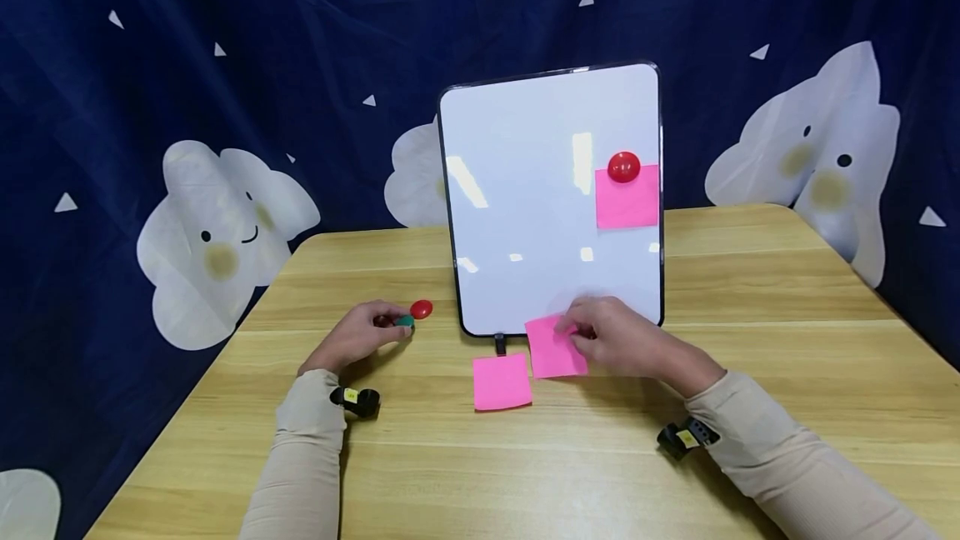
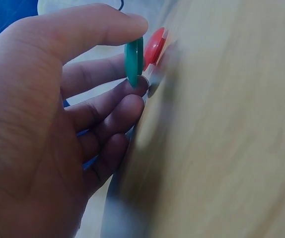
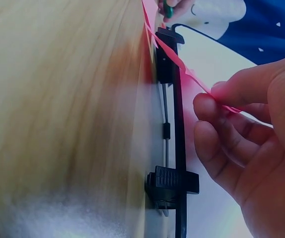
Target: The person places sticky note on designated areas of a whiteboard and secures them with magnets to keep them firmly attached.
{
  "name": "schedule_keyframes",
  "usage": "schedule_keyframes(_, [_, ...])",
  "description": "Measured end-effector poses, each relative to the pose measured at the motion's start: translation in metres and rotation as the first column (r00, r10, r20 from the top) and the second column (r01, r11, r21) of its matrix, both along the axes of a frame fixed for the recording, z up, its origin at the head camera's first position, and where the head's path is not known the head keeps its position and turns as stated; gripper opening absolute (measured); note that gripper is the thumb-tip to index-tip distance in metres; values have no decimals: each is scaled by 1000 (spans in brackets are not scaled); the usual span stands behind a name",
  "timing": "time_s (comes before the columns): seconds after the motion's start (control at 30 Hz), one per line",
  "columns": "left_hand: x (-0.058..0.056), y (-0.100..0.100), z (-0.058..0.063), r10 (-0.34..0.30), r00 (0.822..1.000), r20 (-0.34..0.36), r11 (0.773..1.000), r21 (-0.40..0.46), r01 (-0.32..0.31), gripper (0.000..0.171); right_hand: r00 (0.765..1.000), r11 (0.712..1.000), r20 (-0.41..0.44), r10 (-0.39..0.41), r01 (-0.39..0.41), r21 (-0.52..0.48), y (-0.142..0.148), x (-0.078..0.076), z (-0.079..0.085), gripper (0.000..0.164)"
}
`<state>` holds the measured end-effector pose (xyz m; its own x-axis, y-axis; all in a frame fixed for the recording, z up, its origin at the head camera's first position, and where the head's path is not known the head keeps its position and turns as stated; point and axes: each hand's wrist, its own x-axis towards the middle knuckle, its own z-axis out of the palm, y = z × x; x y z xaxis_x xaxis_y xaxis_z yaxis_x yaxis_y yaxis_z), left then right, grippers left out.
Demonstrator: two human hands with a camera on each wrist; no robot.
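Between its thumb and fingers, my left hand [image 1: 358,333] pinches a round green magnet [image 2: 132,62], held on edge just above the table. A red magnet [image 1: 422,309] lies beyond the fingertips; something dark red [image 1: 383,321] shows by the left fingers, mostly hidden. My right hand [image 1: 626,338] pinches a pink sticky note [image 1: 551,355] by its right edge, in front of the whiteboard's lower edge. Another pink sticky note [image 1: 501,385] lies flat on the table. On the whiteboard [image 1: 525,190], a large red magnet [image 1: 624,167] sits over the top of a third pink note [image 1: 628,207].
The whiteboard stands upright on the wooden table [image 1: 450,465], with black clip feet [image 3: 172,184] along its bottom edge. A dark blue curtain [image 1: 315,40] with white clouds hangs behind the table. Each wrist wears a small black camera [image 1: 363,402].
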<state>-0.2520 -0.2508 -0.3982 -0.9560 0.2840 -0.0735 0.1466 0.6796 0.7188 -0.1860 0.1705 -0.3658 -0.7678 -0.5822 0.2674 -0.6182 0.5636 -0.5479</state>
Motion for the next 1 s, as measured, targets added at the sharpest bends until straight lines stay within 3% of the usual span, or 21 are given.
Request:
schedule_keyframes(0.43, [1, 1, 2, 17, 999, -42, 1000, 3, -17, 42, 995, 995, 37, -98, 98, -4, -3, 4, 4, 29])
schedule_keyframes(0.67, [0, 4, -2, 46, 995, -94, 999, 3, -46, 38, 993, 993, 15, -119, 119, -22, -3, 3, 4, 32])
schedule_keyframes(1.0, [1, 10, 1, 19, 989, -147, 1000, -6, -20, 31, 993, 992, -7, -118, 118, -36, -3, 3, 3, 32])
